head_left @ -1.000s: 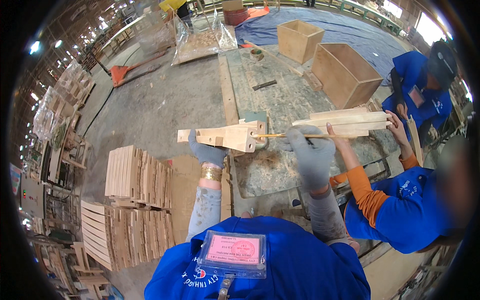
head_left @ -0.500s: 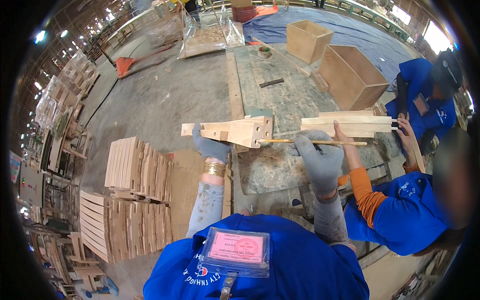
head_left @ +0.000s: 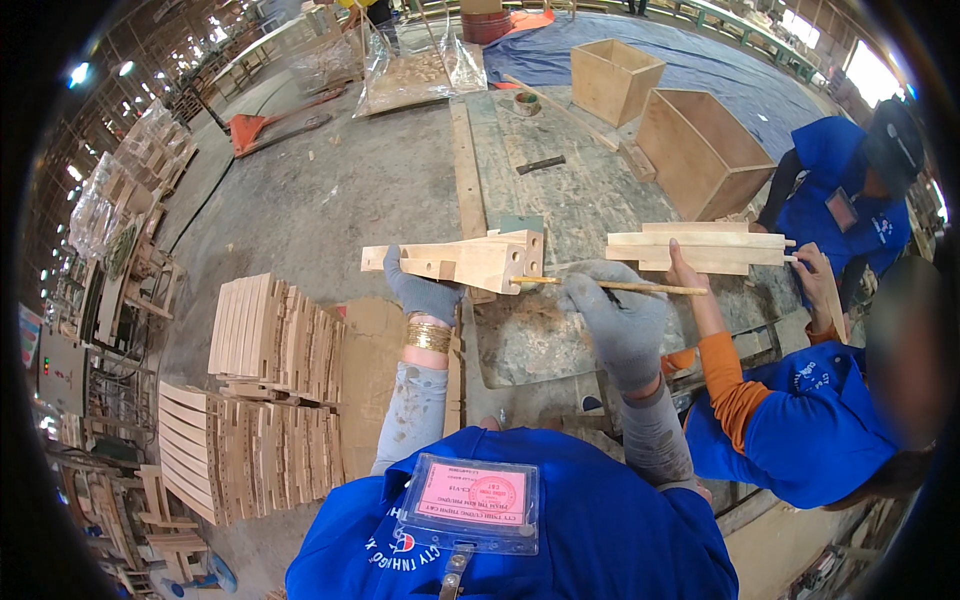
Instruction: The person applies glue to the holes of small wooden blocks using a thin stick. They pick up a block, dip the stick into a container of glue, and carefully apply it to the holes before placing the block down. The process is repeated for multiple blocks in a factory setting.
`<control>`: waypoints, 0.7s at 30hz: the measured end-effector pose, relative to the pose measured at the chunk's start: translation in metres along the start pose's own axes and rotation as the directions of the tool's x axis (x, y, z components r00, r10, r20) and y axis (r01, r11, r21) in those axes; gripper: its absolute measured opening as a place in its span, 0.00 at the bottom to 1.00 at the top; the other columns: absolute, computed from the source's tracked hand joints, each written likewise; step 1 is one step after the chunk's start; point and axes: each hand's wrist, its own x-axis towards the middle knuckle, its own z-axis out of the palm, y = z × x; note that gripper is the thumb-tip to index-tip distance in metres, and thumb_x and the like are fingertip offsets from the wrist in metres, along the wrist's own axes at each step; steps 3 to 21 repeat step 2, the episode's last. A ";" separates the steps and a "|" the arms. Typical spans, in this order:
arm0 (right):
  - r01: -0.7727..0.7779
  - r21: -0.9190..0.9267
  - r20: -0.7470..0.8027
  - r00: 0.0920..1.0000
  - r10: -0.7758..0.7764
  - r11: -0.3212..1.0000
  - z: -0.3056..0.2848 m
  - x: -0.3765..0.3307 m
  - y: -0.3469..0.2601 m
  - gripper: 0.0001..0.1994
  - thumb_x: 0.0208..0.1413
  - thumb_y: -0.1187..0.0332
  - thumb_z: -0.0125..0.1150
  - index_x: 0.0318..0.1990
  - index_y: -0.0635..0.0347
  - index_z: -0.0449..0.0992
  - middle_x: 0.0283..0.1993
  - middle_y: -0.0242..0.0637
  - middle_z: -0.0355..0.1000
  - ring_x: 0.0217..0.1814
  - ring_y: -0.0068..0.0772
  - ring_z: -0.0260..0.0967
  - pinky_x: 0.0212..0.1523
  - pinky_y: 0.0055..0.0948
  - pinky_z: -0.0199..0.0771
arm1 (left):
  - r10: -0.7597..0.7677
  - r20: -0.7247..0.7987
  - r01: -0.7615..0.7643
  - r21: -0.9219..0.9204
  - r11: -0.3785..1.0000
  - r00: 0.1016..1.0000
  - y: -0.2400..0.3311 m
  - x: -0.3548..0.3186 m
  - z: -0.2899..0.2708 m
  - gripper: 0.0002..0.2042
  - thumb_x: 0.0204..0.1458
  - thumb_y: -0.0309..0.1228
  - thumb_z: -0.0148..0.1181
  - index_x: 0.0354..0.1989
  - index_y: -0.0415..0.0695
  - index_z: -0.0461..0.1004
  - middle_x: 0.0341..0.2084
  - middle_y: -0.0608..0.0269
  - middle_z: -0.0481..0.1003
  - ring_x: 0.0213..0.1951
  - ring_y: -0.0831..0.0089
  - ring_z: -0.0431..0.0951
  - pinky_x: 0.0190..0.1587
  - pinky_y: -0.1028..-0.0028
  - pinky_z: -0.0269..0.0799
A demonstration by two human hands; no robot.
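Note:
My left hand (head_left: 425, 290), in a grey glove, is closed around a few pale wooden pieces (head_left: 480, 262) held together, with round holes in their right-hand ends. In my gloved right hand (head_left: 622, 325) is a thin wooden stick (head_left: 650, 287), pinched in the fingers and lying almost level. The stick's left end meets a lower hole in the wooden pieces and seems to sit inside it. Behind the pieces, a small green block (head_left: 522, 224) partly shows on the worktable (head_left: 530, 345).
To the right, a co-worker's hands (head_left: 685, 268) hold pale wooden bars (head_left: 700, 250); another person (head_left: 850, 190) stands beyond. Two open wooden boxes (head_left: 705, 150) and a dark bar tool (head_left: 541, 165) rest on the table. Stacked wooden parts (head_left: 265, 440) stand at lower left. An orange cup (head_left: 680, 360) is near my right wrist.
My right hand has moved a little left with the stick, and less of the stick shows outside the hole. My left hand has stayed nearly still.

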 end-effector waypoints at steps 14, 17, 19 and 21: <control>0.089 -0.151 0.042 0.996 -0.084 0.985 -0.004 0.001 0.002 0.06 0.51 0.76 0.57 0.37 0.63 0.75 0.30 0.35 0.74 0.30 0.18 0.70 0.31 0.16 0.71 | -0.006 0.020 0.007 -0.024 1.000 1.000 0.000 0.006 -0.006 0.35 0.43 0.58 0.49 0.54 0.45 0.57 0.48 0.52 0.63 0.49 0.54 0.66 0.49 0.50 0.64; 0.089 -0.151 0.042 0.996 -0.084 0.985 -0.004 0.001 0.002 0.06 0.51 0.76 0.57 0.37 0.63 0.75 0.30 0.35 0.74 0.30 0.18 0.70 0.31 0.16 0.71 | -0.006 0.020 0.007 -0.024 1.000 1.000 0.000 0.006 -0.006 0.35 0.43 0.58 0.49 0.54 0.45 0.57 0.48 0.52 0.63 0.49 0.54 0.66 0.49 0.50 0.64; 0.089 -0.151 0.042 0.996 -0.084 0.985 -0.004 0.001 0.002 0.06 0.51 0.76 0.57 0.37 0.63 0.75 0.30 0.35 0.74 0.30 0.18 0.70 0.31 0.16 0.71 | -0.006 0.020 0.007 -0.024 1.000 1.000 0.000 0.006 -0.006 0.35 0.43 0.58 0.49 0.54 0.45 0.57 0.48 0.52 0.63 0.49 0.54 0.66 0.49 0.50 0.64; 0.089 -0.151 0.042 0.996 -0.084 0.985 -0.004 0.001 0.002 0.06 0.51 0.76 0.57 0.37 0.63 0.75 0.30 0.35 0.74 0.30 0.18 0.70 0.31 0.16 0.71 | -0.006 0.020 0.007 -0.024 1.000 1.000 0.000 0.006 -0.006 0.35 0.43 0.58 0.49 0.54 0.45 0.57 0.48 0.52 0.63 0.49 0.54 0.66 0.49 0.50 0.64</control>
